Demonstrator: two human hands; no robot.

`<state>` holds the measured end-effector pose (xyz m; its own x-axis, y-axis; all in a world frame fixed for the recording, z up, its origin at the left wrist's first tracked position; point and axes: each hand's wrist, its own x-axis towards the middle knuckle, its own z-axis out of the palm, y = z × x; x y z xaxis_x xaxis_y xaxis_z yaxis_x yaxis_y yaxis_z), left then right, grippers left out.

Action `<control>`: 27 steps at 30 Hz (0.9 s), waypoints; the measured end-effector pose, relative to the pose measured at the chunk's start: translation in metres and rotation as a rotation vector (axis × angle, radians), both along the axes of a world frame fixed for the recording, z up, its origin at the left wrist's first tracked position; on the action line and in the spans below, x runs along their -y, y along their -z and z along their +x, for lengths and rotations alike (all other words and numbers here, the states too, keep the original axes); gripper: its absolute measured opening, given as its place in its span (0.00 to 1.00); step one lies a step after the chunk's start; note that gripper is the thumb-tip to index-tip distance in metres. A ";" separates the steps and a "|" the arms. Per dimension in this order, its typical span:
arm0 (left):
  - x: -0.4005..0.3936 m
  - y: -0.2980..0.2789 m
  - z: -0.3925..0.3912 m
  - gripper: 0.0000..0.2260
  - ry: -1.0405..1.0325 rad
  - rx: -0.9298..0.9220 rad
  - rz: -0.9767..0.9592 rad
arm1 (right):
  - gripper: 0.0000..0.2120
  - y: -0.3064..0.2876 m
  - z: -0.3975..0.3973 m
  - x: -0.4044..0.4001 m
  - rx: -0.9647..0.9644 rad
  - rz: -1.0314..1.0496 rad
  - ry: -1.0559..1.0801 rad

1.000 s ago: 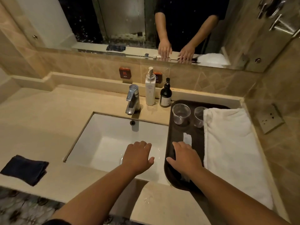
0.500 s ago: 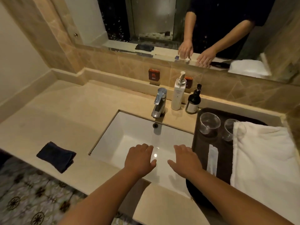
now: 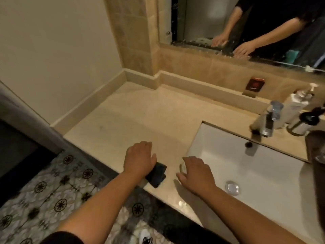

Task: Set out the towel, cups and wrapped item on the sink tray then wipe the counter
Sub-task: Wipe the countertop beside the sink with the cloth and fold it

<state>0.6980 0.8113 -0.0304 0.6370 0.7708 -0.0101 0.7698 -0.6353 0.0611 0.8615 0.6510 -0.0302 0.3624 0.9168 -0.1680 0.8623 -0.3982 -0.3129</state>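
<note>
A folded dark blue cloth [image 3: 158, 175] lies near the front edge of the beige counter [image 3: 140, 117], left of the sink. My left hand [image 3: 139, 157] rests palm down on the cloth's left part and covers it; whether the fingers grip it is hidden. My right hand [image 3: 195, 173] hovers palm down with fingers apart and nothing in it, just right of the cloth at the sink's left rim. Only a dark corner of the tray [image 3: 315, 147] shows at the far right. The towel, cups and wrapped item are out of view.
The white sink basin [image 3: 255, 169] with its drain [image 3: 232, 187] fills the right. Behind it stand the tap [image 3: 267, 120], a white pump bottle [image 3: 295, 106] and a dark bottle [image 3: 306, 122]. A wall and mirror bound the counter's back; patterned floor lies below the front edge.
My view has swung left, away from the tray. Both hands have moved left from over the sink; the left one now lies on the dark blue cloth.
</note>
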 end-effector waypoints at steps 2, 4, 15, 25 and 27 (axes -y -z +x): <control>-0.041 0.000 -0.040 0.23 -0.089 0.062 0.013 | 0.29 -0.002 -0.042 -0.035 0.008 0.030 -0.072; -0.082 0.005 -0.070 0.23 -0.190 0.110 0.003 | 0.28 -0.003 -0.071 -0.066 0.026 0.034 -0.149; -0.235 0.050 -0.130 0.23 -0.483 0.071 -0.104 | 0.32 0.048 -0.129 -0.120 0.247 -0.040 -0.419; -0.279 0.095 -0.118 0.35 -0.534 -0.034 -0.200 | 0.20 0.063 -0.132 -0.084 0.101 0.035 -0.703; -0.278 0.094 -0.119 0.35 -0.531 -0.035 -0.193 | 0.15 0.043 -0.126 -0.097 -0.301 -0.002 -0.504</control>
